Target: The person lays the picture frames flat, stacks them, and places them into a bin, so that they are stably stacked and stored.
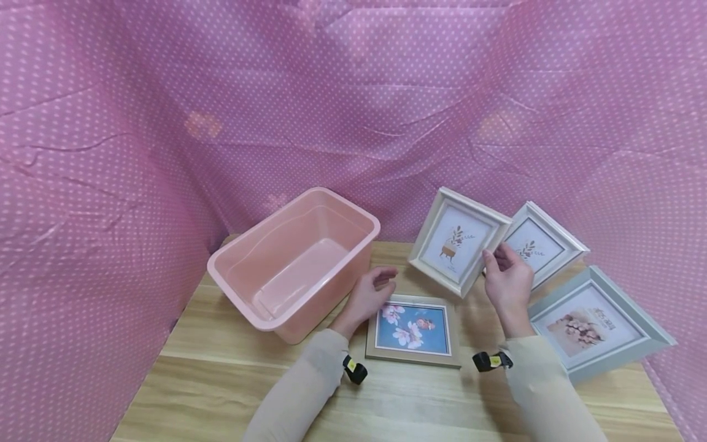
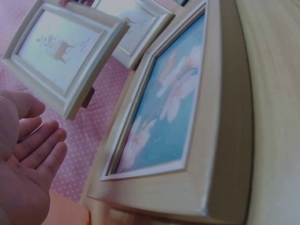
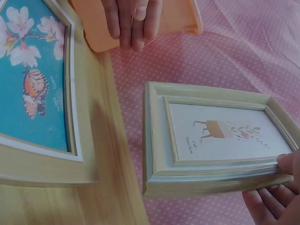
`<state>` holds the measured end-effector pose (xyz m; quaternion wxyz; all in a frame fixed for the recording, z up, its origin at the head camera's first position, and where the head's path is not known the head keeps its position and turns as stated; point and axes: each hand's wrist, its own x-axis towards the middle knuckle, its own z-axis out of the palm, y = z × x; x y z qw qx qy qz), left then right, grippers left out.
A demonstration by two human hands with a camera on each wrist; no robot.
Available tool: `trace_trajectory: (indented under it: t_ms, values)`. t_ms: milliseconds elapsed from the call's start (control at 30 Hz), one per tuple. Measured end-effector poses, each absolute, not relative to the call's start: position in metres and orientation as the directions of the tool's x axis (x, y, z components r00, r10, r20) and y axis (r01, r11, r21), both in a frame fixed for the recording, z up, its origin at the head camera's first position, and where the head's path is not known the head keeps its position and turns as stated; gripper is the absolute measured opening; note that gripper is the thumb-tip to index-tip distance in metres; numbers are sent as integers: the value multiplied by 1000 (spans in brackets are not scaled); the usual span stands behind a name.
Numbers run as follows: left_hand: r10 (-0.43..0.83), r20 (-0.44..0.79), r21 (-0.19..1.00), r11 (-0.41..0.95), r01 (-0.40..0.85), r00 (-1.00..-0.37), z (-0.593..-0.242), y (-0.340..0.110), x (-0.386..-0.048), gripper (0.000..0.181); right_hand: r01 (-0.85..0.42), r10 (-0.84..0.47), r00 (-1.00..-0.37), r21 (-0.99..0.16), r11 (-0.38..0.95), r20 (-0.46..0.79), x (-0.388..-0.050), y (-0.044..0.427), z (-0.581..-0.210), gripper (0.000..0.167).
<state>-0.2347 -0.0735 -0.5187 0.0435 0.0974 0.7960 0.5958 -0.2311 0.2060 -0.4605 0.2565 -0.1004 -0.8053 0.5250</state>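
Note:
My right hand pinches the right edge of a cream picture frame with a potted-plant print, thumb on the front and fingers behind. That picture frame is tilted and held above the table, as the right wrist view also shows. My left hand has its fingers loosely extended and holds nothing. It hovers between the pink plastic bin and a beige picture frame with blossoms and a butterfly on blue. In the left wrist view its palm faces the cream picture frame without touching it.
Behind my right hand leans another white picture frame with a plant print. A grey-green picture frame with a flower print stands tilted at the right. The wooden table is backed by a pink dotted cloth.

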Motion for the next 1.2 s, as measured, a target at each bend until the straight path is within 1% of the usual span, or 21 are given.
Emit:
trace_trajectory:
  t_ms: [433, 633, 833, 1200]
  values:
    - [203, 110, 972, 181, 148, -973, -512, -75, -240, 45, -110, 392, -866, -884, 455, 310, -216, 200, -444, 40]
    - [199, 127, 969, 183, 164, -972, -509, -75, -243, 45, -116, 372, -875, -882, 456, 308, -210, 196, -437, 38]
    - [204, 164, 964, 172, 200, -965, -506, -73, -245, 43, -160, 362, -869, -883, 441, 338, -207, 193, -435, 36]
    - [222, 218, 955, 150, 255, -950, -502, -72, -246, 41, -177, 337, -878, -884, 432, 340, -201, 188, -426, 36]
